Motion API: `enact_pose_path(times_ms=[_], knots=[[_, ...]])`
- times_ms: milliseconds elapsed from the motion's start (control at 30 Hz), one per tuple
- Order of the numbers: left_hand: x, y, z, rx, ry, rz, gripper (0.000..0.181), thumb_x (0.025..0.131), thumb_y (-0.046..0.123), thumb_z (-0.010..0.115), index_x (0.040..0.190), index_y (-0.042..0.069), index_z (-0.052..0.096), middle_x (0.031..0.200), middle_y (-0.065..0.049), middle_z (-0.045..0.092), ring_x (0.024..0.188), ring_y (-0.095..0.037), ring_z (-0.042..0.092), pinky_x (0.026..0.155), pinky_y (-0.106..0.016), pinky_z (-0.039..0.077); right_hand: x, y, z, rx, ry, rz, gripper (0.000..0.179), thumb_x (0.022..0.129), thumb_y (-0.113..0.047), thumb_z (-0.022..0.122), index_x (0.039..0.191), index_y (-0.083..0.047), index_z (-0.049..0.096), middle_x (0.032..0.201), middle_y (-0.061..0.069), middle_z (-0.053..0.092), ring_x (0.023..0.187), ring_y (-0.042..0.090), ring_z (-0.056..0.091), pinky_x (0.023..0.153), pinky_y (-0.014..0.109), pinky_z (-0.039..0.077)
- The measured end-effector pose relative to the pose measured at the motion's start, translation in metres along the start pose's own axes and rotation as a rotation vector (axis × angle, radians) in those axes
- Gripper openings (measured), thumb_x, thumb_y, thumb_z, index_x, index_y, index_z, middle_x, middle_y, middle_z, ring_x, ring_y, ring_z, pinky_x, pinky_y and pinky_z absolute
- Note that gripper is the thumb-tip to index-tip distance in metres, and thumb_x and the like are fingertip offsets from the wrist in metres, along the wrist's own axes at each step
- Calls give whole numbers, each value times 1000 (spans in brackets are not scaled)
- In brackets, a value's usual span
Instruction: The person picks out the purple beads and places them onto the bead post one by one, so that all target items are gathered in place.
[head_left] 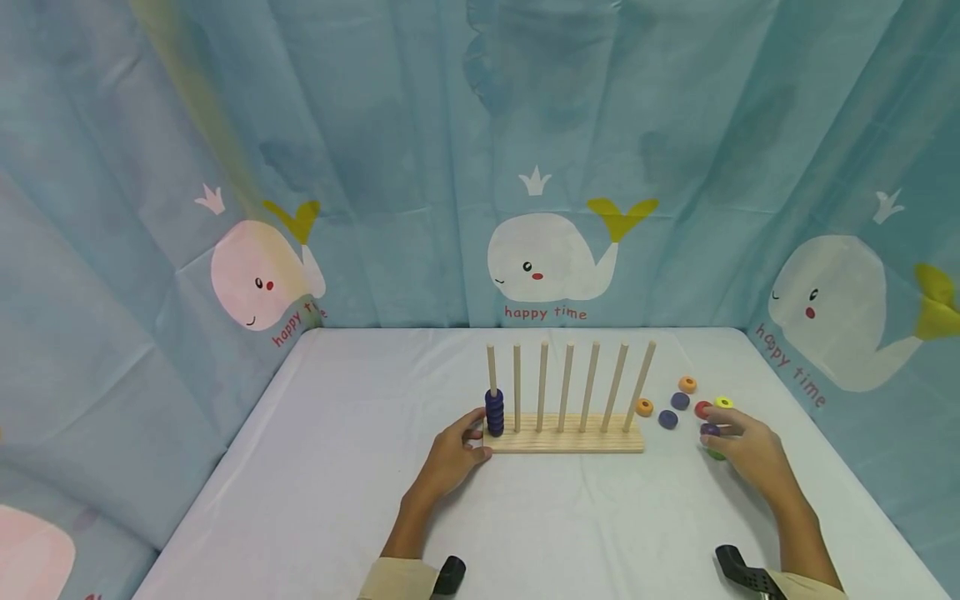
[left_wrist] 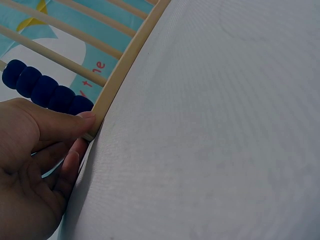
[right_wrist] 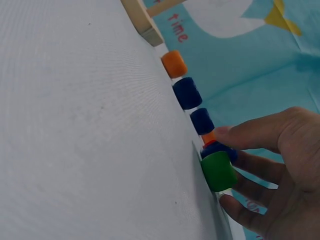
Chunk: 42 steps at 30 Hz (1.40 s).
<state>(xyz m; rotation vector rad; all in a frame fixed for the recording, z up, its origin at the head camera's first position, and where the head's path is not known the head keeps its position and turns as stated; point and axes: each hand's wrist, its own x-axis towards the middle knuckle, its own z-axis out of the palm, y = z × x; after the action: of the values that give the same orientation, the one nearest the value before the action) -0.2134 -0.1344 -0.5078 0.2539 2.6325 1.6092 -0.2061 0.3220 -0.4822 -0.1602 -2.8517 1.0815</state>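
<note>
Right of the tabletop's centre, nearer its back edge, stands a wooden peg rack (head_left: 566,444), its long base lying roughly parallel to that edge so that all seven pegs face the person. On the leftmost peg (head_left: 491,367) sits a stack of dark blue beads (head_left: 494,412), at least five, kept in line by the rod through their holes. Beside it, the left hand (head_left: 452,454) pinches the base's left end between thumb and fingers, probably to steady it. Between the rack and the tabletop's right edge lie loose beads, apparently kept within the right hand's reach: two orange beads (head_left: 687,384), two blue beads (head_left: 668,419), a red bead (head_left: 702,409), a yellow bead (head_left: 723,402) and a green bead (head_left: 717,455). There the right hand (head_left: 746,446) curls thumb and fingers round another dark blue bead (head_left: 709,430), just beside the green one; how firmly, I cannot tell. Behind the back edge hangs a whale-printed curtain (head_left: 405,250).
</note>
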Motion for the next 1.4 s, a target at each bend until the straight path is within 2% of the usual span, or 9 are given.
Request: enact_pose_path(times_ms=[300,633,1167,1400], knots=[[2,0,1,9,1,-3,65,87,11,71,146,20,45,126,-6,60,112,-19,58,92,-40,47,2,6,3,-12,-2,21,48,93,-16,64,137,-2,53,138,29,47,122,52,42,85,57,49],[1,0,1,-5,-11,17,66,87,10,71,146,18,45,130,-6,59,113,-19,57,92,-39,47,-1,2,7,-18,15,38,46,94,-12,61,136,1,52,138,31,46,123,53,41,87,57,48],[1,0,0,9,1,9,65,87,11,72,146,18,45,129,-6,60,112,-19,58,91,-40,47,2,1,3,-37,95,-18,50,94,-34,64,130,0,59,133,30,51,118,52,48,89,62,44],[2,0,1,3,2,-1,65,87,12,71,146,19,45,128,-5,60,112,-18,58,92,-39,47,0,-3,1,-21,133,-12,54,93,-41,64,127,0,60,129,31,54,116,52,50,88,62,45]])
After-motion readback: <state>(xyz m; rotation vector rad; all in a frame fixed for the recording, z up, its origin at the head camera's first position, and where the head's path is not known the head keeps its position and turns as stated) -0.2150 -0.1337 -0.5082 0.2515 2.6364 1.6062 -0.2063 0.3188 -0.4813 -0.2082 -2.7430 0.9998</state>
